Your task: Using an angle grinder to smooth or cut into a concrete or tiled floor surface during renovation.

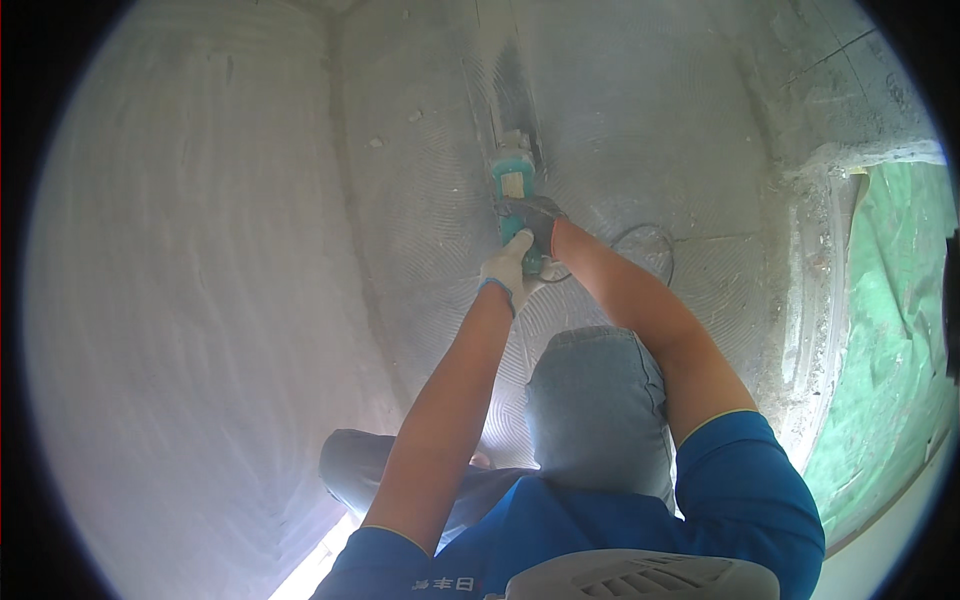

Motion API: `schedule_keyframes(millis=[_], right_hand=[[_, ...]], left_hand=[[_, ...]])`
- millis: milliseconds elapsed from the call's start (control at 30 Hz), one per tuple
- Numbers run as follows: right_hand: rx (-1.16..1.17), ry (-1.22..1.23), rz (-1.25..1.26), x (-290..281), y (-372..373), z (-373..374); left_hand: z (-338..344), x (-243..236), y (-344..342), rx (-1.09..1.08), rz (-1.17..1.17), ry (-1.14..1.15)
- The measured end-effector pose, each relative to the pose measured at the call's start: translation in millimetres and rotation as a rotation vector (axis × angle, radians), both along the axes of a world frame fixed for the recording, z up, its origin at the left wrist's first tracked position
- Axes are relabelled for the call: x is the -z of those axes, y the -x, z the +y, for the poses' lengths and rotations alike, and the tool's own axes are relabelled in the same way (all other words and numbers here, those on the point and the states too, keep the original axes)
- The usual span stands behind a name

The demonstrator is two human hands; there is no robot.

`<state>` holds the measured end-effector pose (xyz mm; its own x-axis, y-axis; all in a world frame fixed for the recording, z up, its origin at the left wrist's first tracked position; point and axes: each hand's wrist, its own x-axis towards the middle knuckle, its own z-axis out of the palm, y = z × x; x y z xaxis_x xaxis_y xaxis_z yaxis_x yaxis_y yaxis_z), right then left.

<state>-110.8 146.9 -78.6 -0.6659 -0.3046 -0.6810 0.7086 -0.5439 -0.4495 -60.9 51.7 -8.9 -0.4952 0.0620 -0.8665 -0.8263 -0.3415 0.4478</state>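
Observation:
Both of my hands hold a teal corded power tool, an angle grinder by its look (512,183), against the grey floor (620,130). My left hand (508,268), in a white glove with a blue cuff, is closed round the rear of its body. Farther forward, my right hand (540,220) in a dark grey glove with an orange cuff grips the middle of the body. The tool's dusty head (514,143) points away from me, and its underside is hidden. Just beyond it lies a dark streak (512,85) between straight lines on the floor.
A plain grey wall (200,250) rises along the left. The tool's cord (668,250) loops on the floor right of my hands. A rough concrete edge (808,280) and a crumpled green sheet (890,310) lie at right. My bent knee (598,400) is close behind my hands.

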Motion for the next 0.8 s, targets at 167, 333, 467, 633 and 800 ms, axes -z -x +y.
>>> schedule_keyframes(millis=[167,333,467,633,800], right_hand=[[0.048,0.061,-0.027,-10,-3,1],[0.043,0.011,0.010,7,-7,4],[0.020,0.044,-0.008,2,-8,-1],[0.034,0.047,-0.003,6,-12,-4],[0.032,0.057,-0.018,12,-13,-3]], left_hand=[[-2,-5,-2,0.037,0.049,-0.058],[6,-6,-5,0.008,0.043,-0.049],[-1,-6,-7,0.021,0.029,-0.041],[-3,-5,-9,0.054,0.046,-0.033],[3,-9,-10,0.051,0.041,0.001]])
